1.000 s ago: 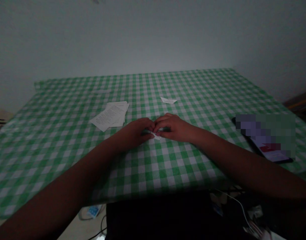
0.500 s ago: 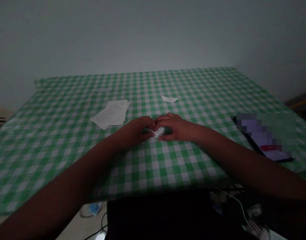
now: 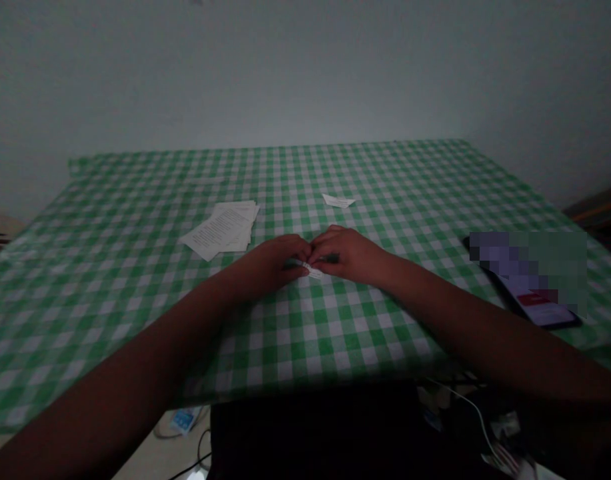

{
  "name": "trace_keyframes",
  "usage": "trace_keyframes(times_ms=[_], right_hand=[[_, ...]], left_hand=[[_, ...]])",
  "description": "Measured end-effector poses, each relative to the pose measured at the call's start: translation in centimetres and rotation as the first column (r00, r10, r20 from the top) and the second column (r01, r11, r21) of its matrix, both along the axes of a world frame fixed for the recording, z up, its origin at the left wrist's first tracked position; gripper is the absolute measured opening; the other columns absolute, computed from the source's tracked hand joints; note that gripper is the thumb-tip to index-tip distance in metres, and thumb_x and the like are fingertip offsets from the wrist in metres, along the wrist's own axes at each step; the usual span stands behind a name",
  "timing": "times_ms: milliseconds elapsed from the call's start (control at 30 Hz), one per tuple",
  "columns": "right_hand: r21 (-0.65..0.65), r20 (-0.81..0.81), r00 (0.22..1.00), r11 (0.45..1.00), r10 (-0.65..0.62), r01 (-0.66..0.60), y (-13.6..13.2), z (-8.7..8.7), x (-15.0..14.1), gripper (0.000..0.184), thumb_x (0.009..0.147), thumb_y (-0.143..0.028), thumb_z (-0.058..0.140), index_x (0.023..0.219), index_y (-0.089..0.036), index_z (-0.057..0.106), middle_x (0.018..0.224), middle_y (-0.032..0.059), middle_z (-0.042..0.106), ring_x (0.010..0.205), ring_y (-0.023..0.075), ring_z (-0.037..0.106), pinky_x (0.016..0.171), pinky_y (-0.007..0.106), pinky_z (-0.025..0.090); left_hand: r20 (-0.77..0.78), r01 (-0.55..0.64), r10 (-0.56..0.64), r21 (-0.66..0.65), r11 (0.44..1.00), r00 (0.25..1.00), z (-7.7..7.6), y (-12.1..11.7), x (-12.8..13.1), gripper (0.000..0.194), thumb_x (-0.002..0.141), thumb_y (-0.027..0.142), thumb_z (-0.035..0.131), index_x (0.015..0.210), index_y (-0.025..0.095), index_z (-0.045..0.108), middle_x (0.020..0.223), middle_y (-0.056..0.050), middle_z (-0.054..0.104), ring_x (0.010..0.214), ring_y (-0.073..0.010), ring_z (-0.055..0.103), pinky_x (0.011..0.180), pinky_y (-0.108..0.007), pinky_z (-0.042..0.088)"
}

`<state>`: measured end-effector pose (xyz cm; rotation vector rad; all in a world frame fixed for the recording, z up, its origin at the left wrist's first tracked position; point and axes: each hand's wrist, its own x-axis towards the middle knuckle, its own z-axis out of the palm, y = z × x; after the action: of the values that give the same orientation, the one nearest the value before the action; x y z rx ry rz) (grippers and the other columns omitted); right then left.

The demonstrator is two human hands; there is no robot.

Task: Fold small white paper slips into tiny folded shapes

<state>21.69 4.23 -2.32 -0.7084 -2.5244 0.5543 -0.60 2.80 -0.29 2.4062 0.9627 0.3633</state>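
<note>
My left hand (image 3: 271, 261) and my right hand (image 3: 349, 255) meet fingertip to fingertip at the middle of a table covered with a green and white checked cloth (image 3: 335, 333). Both hands are closed in a pinch on a small folded piece of white paper (image 3: 313, 270), which lies low against the cloth and is mostly hidden by my fingers. A stack of printed white sheets (image 3: 222, 229) lies just left of and beyond my left hand. A small white paper scrap (image 3: 338, 200) lies beyond my right hand.
A phone with a lit screen (image 3: 532, 293) rests near the table's right edge. Below the near edge are a white cable (image 3: 472, 403), a blue packet (image 3: 184, 420) on the floor and dark clutter. A plain wall stands behind the table.
The folded paper showed more between my fingers half a second ago; now it is pressed flatter and narrower. Both hands have stayed at the same spot.
</note>
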Motion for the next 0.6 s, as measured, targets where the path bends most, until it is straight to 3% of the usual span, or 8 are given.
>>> trace_keyframes(times_ms=[600], right_hand=[[0.086,0.181,0.98,0.994,-0.077,0.062,-0.31,0.4,-0.19,0.01,0.09,-0.027,0.062,0.095,-0.021,0.069,0.101,0.0034,0.07,0.091,0.0201,0.058,0.081,0.034,0.038]], left_hand=[[-0.005,-0.008,0.008,0.016,1.0,1.0,-0.22,0.22,0.1,0.015,0.086,0.024,0.063,0.099,0.02,0.058,0.1,-0.002,0.063,0.093,-0.0174,0.06,0.085,-0.031,0.045]])
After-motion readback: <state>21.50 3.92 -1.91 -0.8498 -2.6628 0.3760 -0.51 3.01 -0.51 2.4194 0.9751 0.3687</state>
